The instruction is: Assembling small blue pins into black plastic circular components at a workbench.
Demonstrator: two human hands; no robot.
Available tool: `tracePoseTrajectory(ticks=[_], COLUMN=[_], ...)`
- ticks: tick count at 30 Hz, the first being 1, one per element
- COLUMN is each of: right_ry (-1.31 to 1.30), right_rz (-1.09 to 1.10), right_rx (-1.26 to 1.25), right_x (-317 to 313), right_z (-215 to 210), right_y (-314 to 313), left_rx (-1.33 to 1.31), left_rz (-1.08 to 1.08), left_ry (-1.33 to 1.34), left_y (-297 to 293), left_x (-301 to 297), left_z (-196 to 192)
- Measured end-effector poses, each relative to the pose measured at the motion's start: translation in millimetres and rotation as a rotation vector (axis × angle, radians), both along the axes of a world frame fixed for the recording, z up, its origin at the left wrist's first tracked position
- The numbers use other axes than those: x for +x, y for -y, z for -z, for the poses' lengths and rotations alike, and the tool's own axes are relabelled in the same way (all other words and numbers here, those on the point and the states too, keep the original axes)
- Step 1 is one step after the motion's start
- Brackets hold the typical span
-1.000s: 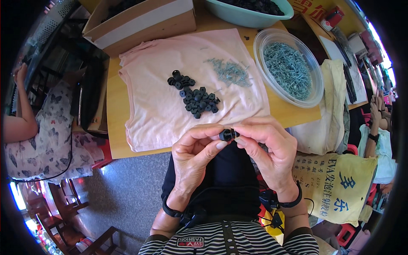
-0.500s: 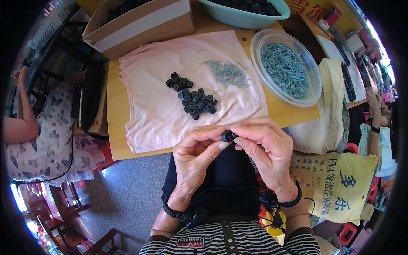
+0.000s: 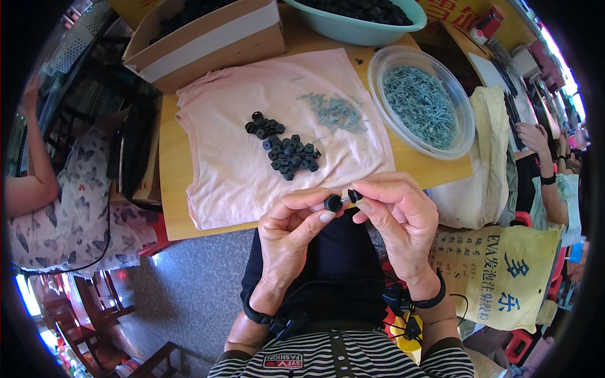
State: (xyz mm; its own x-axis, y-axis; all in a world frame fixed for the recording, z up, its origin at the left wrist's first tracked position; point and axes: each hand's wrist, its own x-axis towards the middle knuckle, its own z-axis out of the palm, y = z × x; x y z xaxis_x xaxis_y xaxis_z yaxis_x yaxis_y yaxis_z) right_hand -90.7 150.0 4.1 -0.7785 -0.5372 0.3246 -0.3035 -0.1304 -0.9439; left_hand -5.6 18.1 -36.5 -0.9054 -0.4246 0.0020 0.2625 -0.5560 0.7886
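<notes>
My left hand [image 3: 291,220] pinches a round black cap-like part [image 3: 333,202] between thumb and fingers. A second small black part [image 3: 355,196] is pinched in my right hand [image 3: 397,214]. A short silvery screw or pin [image 3: 345,200] bridges the narrow gap between the two parts. Both hands are raised over my lap at the table's near edge. Just beyond them, small black parts [image 3: 291,156] lie heaped on a pale pink cloth [image 3: 220,151]. A loose scatter of silvery screws [image 3: 337,113] lies on the cloth to the right of that heap.
A clear round tub [image 3: 466,135] full of screws stands at the table's right. Behind are a cardboard box [image 3: 208,47] and a pale green basin [image 3: 353,28], both with black parts. A yellow sack [image 3: 498,277] is at right. Other people's arms [image 3: 39,164] show at both sides.
The two black parts, close together before, are now apart, with the silvery screw or pin showing between them. My right hand has shifted slightly right.
</notes>
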Motion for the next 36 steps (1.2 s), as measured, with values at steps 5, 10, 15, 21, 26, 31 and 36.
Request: tracePoseTrajectory(ticks=[5,10,15,21,26,31,36], right_ry=[0.026,0.017,-0.129,-0.089,-0.131,-0.126,-0.381], right_rz=[0.003,0.01,0.008,0.019,0.012,-0.004,-0.003], right_rx=[-0.001,0.018,0.141,0.127,0.134,0.15,0.205], right_x=[1.8,1.1,2.2,6.1,6.8,7.0,5.0], right_z=[0.8,1.7,-0.3,-0.1,-0.3,-0.5,-7.6], right_y=[1.1,2.6,0.7,0.0,2.9,3.1,3.0], left_rx=[0.018,-0.039,-0.093,-0.229,-0.291,-0.324,-0.209], left_rz=[-0.014,-0.026,-0.058,-0.055,-0.091,-0.093,-0.079], left_ry=[-0.023,-0.041,-0.013,-0.019,-0.047,-0.056,-0.045], left_y=[-1.6,-1.4,1.1,-0.3,1.1,3.0,0.9], left_x=[-2.8,-3.9,1.2,3.7,8.0,8.9,12.1], left_z=[-0.6,-2.8,-2.5,-3.3,-3.4,-1.4,-10.5])
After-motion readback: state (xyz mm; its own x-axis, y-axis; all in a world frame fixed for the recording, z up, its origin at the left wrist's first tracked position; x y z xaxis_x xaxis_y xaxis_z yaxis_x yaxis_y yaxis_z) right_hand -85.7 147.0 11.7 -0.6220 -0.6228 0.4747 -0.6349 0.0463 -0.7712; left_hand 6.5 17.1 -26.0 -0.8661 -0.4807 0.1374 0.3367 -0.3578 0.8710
